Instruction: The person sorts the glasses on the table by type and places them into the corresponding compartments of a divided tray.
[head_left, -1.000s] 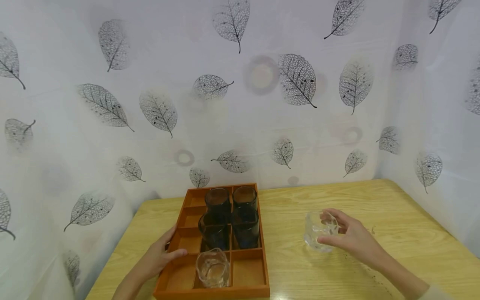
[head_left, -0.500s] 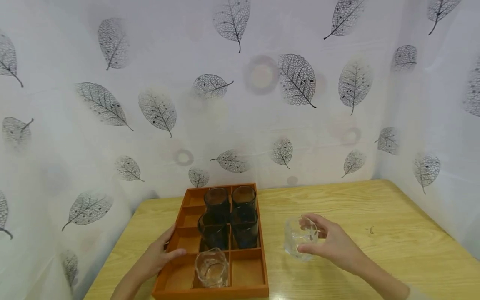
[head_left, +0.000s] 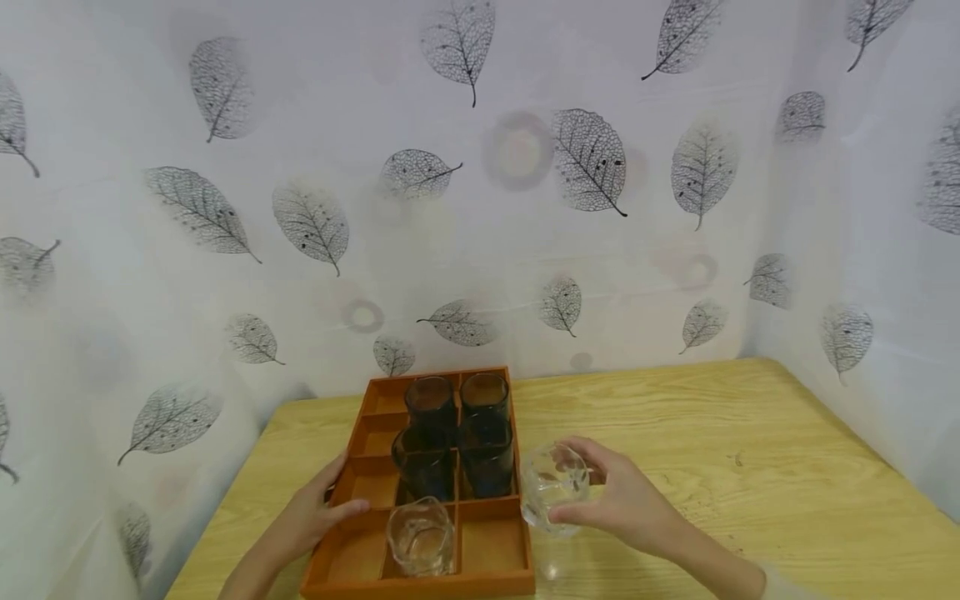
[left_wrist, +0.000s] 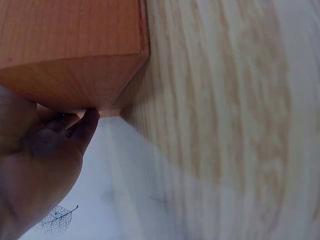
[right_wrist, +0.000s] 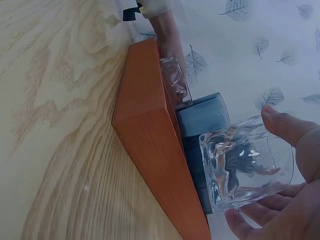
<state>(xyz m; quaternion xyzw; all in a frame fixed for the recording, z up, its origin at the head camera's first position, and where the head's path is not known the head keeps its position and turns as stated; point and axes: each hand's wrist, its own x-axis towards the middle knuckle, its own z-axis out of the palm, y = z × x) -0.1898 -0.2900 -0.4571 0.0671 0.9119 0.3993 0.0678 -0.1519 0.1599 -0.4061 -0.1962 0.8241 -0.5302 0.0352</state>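
A clear drinking glass (head_left: 553, 487) is gripped by my right hand (head_left: 626, 504), thumb on the near side and fingers behind. It is held beside the right wall of the wooden divided tray (head_left: 420, 587); the right wrist view shows the glass (right_wrist: 250, 162) above the tray's side. My left hand (head_left: 303, 517) grips the tray's left wall, thumb over the rim and fingers along the outside. Several dark glasses (head_left: 486, 454) stand in the tray's middle and right columns. Another clear glass (head_left: 422, 537) stands in the front middle compartment.
The tray's front right compartment (head_left: 493, 546) and left compartments (head_left: 352, 546) show bare wood. Light wood table (head_left: 675, 417) extends right of the tray. A white leaf-print curtain (head_left: 510, 233) hangs behind the table and along its sides.
My right hand has carried the clear glass leftward and slightly nearer, from out over the table to the tray's right wall. The left hand keeps its hold on the tray.
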